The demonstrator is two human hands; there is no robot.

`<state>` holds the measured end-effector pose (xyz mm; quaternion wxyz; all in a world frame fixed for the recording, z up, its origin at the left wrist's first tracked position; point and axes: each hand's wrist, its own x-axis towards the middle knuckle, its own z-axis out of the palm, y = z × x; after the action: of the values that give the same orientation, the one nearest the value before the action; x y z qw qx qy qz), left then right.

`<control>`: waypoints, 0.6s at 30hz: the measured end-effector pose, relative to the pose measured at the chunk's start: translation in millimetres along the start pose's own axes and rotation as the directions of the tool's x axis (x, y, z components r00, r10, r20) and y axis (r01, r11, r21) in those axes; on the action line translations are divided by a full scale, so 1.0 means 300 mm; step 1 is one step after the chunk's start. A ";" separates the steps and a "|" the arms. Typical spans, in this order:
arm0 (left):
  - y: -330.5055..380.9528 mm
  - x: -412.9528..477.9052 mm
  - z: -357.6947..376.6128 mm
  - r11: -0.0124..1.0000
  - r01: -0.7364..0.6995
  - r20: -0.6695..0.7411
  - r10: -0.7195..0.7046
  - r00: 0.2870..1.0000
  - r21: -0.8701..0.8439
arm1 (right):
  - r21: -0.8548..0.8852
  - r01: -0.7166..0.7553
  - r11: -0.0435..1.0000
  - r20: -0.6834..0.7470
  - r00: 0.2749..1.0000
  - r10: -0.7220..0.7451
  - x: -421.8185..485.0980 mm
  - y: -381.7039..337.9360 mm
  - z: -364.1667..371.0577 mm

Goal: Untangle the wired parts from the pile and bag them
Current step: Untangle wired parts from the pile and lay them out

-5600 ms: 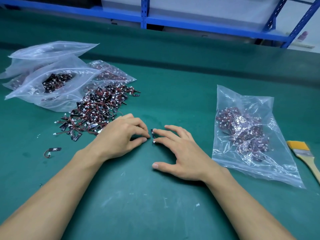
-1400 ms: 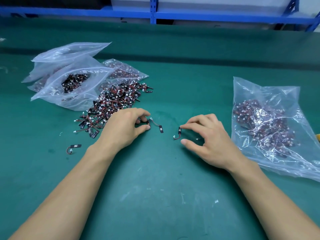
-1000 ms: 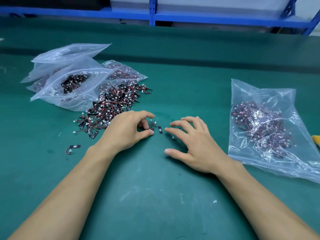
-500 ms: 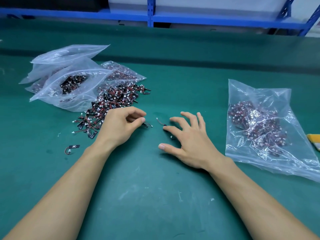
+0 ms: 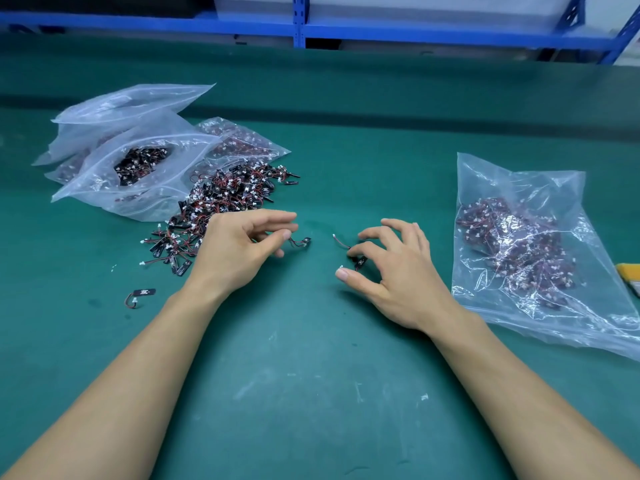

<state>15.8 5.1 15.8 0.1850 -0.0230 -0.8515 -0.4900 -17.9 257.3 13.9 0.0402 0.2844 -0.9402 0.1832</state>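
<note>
Since half a second ago the right hand (image 5: 394, 275) has risen from lying flat into an arched claw, and the gap between the two hands has widened a little on the green table (image 5: 311, 375). Its index fingertip sits on the second wired part (image 5: 360, 262), whose red lead runs out to the left. The thumb is just beside it, and I cannot tell whether the hand actually grips the part or only pins it down. The left hand (image 5: 239, 251) pinches the lead of a wired part (image 5: 304, 241) between thumb and fingertips, and its small black board lies on the table just past them. Right behind that hand is the pile (image 5: 225, 199) of tangled parts, spilling from an open bag (image 5: 104, 188). One stray part (image 5: 142, 294) lies apart, near the left wrist. To the right lies a filled bag (image 5: 519, 244), and a brush (image 5: 628, 278) shows at the edge.
</note>
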 end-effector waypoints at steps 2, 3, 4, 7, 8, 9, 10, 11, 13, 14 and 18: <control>0.010 -0.002 0.002 1.000 -0.028 -0.003 0.028 1.000 0.002 | 0.007 -0.005 1.000 0.002 1.000 0.005 -0.001 0.001 0.000; 0.016 -0.003 0.004 0.999 -0.041 0.001 0.041 0.999 -0.002 | 0.009 -0.005 1.000 0.001 1.000 0.005 -0.001 0.001 0.000; 0.022 -0.005 0.006 0.999 -0.052 0.009 0.053 0.999 -0.010 | 0.010 -0.003 1.000 -0.002 1.000 0.003 -0.001 0.001 0.000; 0.033 -0.012 0.015 0.998 -0.063 0.028 0.064 0.998 -0.027 | 0.017 -0.005 1.000 -0.009 1.000 0.005 -0.002 0.005 0.003; 0.034 -0.013 0.017 0.998 -0.060 0.029 0.062 0.998 -0.036 | 0.021 -0.005 1.000 -0.012 1.000 0.005 -0.002 0.006 0.004; 0.034 -0.013 0.021 0.997 -0.058 0.027 0.059 0.998 -0.047 | 0.024 -0.004 1.000 -0.015 1.000 0.004 -0.002 0.007 0.005; 0.033 -0.013 0.025 0.997 -0.054 0.025 0.055 0.998 -0.058 | 0.027 -0.003 1.000 -0.017 1.000 0.004 -0.001 0.007 0.006; 0.032 -0.014 0.030 0.996 -0.046 0.026 0.047 0.999 -0.072 | 0.029 -0.003 1.000 -0.018 1.000 0.004 -0.001 0.007 0.008; 0.028 -0.015 0.044 0.995 -0.025 0.045 0.029 0.999 -0.094 | 0.032 -0.004 0.999 -0.019 1.000 0.005 0.001 0.006 0.009; 0.026 -0.017 0.050 0.995 -0.019 0.061 0.025 0.998 -0.094 | 0.033 -0.004 0.999 -0.020 1.000 0.004 0.000 0.006 0.010; 0.018 -0.023 0.069 0.996 -0.008 0.136 0.019 0.990 -0.084 | 0.045 0.001 0.999 -0.035 0.999 0.000 -0.001 0.008 0.011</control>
<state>17.4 26.3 8.6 0.1284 -0.0701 -0.8410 -0.5210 -18.9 258.0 10.1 0.0505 0.2822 -0.9349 0.2093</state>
